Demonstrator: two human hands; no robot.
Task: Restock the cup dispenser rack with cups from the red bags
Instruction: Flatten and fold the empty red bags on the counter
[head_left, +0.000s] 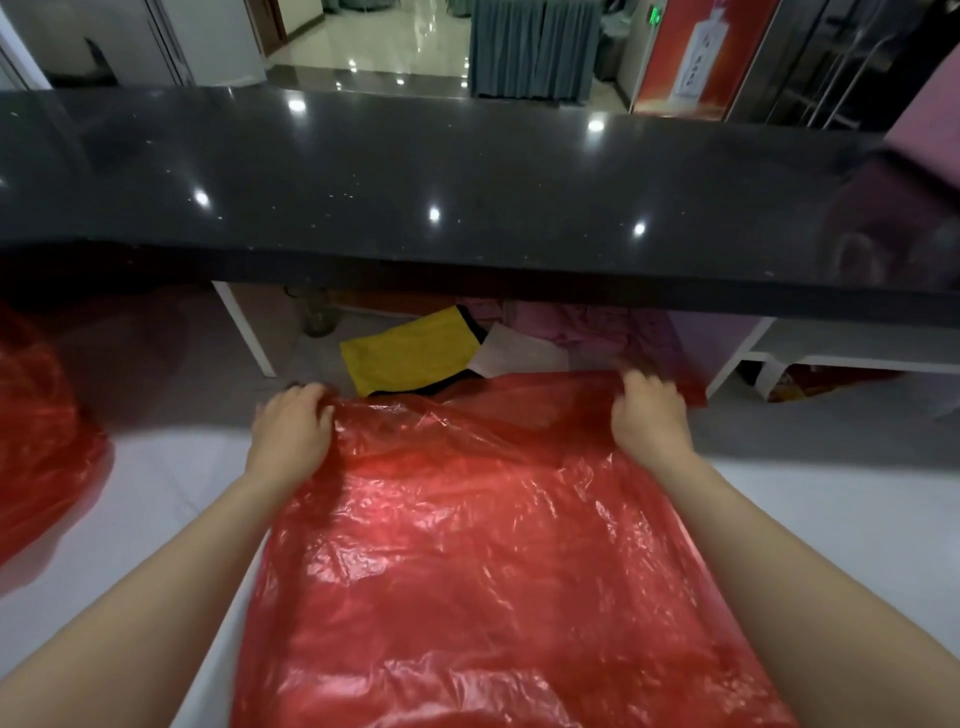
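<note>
A large red plastic bag (483, 561) lies flat and spread out on the white lower desk surface (171, 499) in front of me. My left hand (292, 426) grips its far left corner with curled fingers. My right hand (649, 418) grips the far right corner the same way. The bag looks limp and flat; no cups show through it. A second red bag (41, 431), bulging, sits at the left edge of the desk. No cup dispenser rack is in view.
A glossy black counter top (467, 197) runs across above the desk. Under it lie a yellow cloth (410, 356), white paper (514, 353) and purple fabric (602, 327). A white shelf (831, 348) stands at the right. A tiled hallway lies beyond.
</note>
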